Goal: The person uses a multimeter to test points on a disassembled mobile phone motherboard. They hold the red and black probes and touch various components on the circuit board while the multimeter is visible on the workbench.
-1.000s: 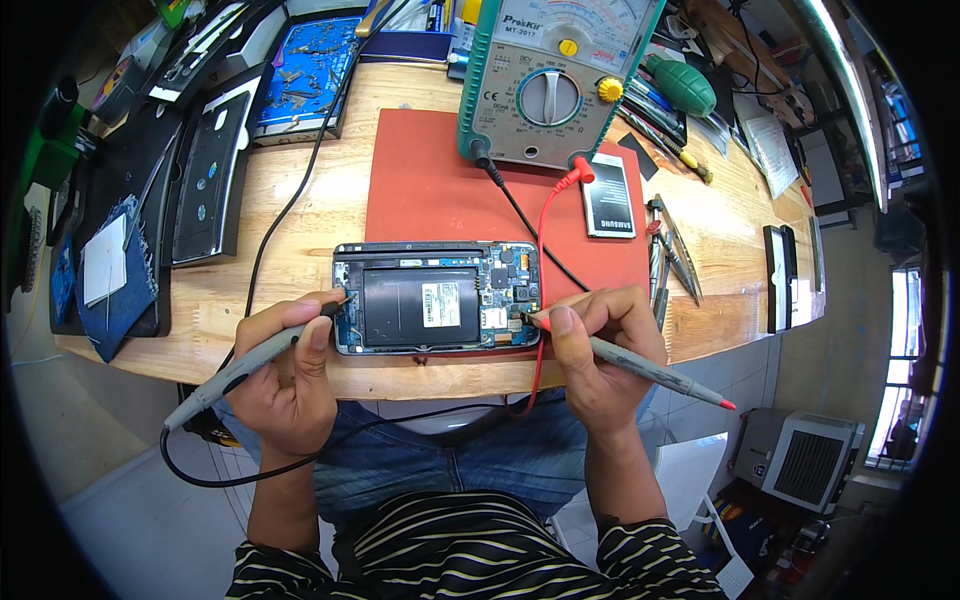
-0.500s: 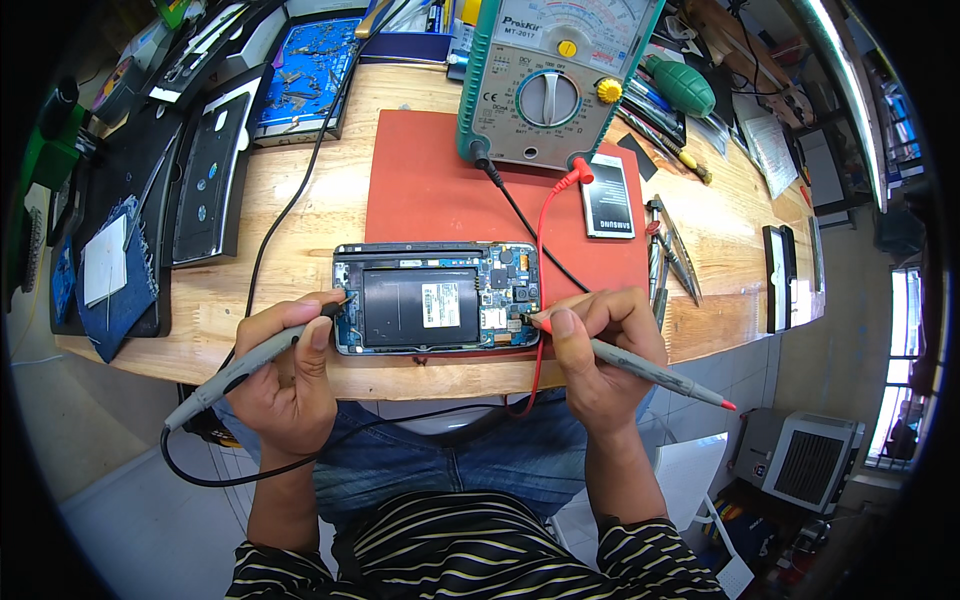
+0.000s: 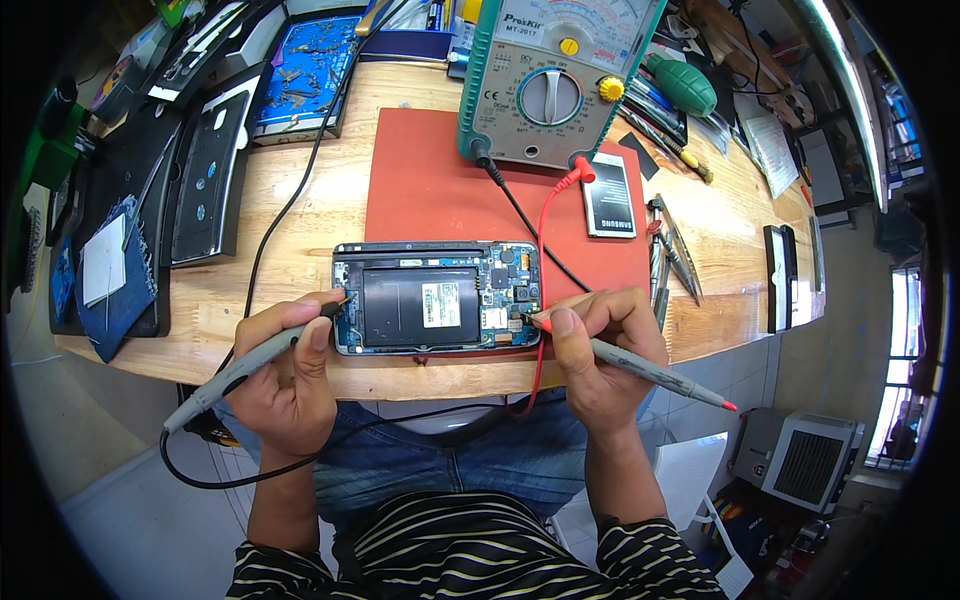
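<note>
An opened phone [image 3: 400,310] lies lengthwise across the near edge of a red-brown mat [image 3: 420,190], its circuit board and empty battery bay exposed. My left hand [image 3: 290,375] is closed round a grey test probe [image 3: 240,370] with a black cable, its tip at the phone's left end. Pinched in my right hand [image 3: 605,350] is a second grey probe [image 3: 655,370] with a red end; its tip meets the board's lower right corner. Both leads run from a green-edged analog multimeter [image 3: 550,90] at the mat's far side. Whether either tip touches metal is too small to tell.
A phone battery [image 3: 608,195] lies right of the multimeter, near tweezers [image 3: 680,255] and screwdrivers. At the back right sits a green air blower [image 3: 682,85]. To the left are a blue tray [image 3: 305,75] of small parts, a black case [image 3: 210,180] and a denim cloth [image 3: 130,290].
</note>
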{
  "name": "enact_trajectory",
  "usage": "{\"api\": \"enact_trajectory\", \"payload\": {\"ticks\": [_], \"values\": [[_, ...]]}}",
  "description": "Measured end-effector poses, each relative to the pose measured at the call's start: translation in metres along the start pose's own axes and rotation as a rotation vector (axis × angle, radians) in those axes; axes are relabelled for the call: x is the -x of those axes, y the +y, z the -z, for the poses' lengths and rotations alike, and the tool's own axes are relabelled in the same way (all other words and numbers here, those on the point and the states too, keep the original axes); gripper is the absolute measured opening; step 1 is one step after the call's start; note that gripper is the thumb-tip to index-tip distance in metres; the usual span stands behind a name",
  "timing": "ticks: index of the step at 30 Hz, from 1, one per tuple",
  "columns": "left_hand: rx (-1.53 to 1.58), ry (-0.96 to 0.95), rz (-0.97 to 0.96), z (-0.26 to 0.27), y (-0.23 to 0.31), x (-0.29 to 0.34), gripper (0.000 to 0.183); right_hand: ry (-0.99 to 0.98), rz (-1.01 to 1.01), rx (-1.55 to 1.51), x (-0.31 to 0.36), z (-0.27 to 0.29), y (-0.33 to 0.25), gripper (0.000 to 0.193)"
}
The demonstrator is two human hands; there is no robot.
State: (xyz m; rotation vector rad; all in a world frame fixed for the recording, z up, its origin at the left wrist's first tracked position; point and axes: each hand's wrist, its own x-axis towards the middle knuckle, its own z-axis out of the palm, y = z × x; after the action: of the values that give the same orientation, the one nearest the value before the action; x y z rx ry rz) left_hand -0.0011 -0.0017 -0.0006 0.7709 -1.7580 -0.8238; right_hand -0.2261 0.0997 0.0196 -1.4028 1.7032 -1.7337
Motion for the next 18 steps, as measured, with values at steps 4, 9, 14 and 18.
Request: {"api": "enact_trajectory", "payload": {"ticks": [4,9,14,18], "values": [[0.004,0.016,0.002,-0.0012,0.0006,0.0007,0.015,0.005,-0.003,0.012,0.0002,-0.0001,0.0002,0.021],[-0.028,0.007,-0.001,0.0000,0.0009,0.0004,0.015,0.008,-0.010,0.017,0.0008,-0.0003,-0.0001,0.021],[-0.022,0.002,0.001,0.0000,0.0018,0.0003,0.015,0.016,-0.019,-0.048,0.0013,-0.0003,0.0012,0.020],[0.016,0.009,0.001,-0.0010,0.0016,-0.0001,0.015,0.016,-0.005,-0.020,0.0013,-0.0002,0.0015,0.020]]}}
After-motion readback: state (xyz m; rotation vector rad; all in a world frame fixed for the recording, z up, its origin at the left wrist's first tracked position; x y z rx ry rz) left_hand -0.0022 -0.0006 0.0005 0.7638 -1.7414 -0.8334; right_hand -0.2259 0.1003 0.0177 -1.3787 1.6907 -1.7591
